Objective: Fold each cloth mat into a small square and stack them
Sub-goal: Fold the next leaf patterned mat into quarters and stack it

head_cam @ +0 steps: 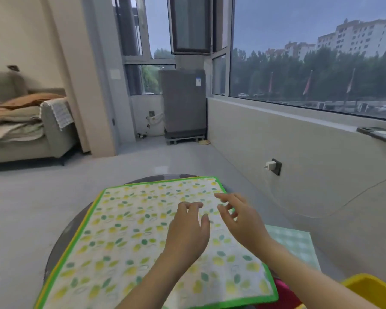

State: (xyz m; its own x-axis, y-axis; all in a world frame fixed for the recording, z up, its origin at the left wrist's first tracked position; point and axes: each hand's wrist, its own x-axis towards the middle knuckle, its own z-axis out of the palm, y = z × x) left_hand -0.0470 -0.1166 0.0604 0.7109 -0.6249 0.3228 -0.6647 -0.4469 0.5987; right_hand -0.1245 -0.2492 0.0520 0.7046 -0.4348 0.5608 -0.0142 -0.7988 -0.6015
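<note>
A white cloth mat with yellow and green leaf print and a bright green border lies spread flat over a round dark table. My left hand is over the mat's middle right, fingers loosely bent, holding nothing. My right hand is just to its right near the mat's far right part, fingers spread and relaxed, holding nothing. A pale green checked cloth lies flat to the right, partly under the printed mat. Whether the hands touch the mat I cannot tell.
A yellow container and something red sit at the lower right by the table. A low wall with a plugged-in charger runs along the right. A sofa with piled fabrics stands at far left. A phone lies on the windowsill.
</note>
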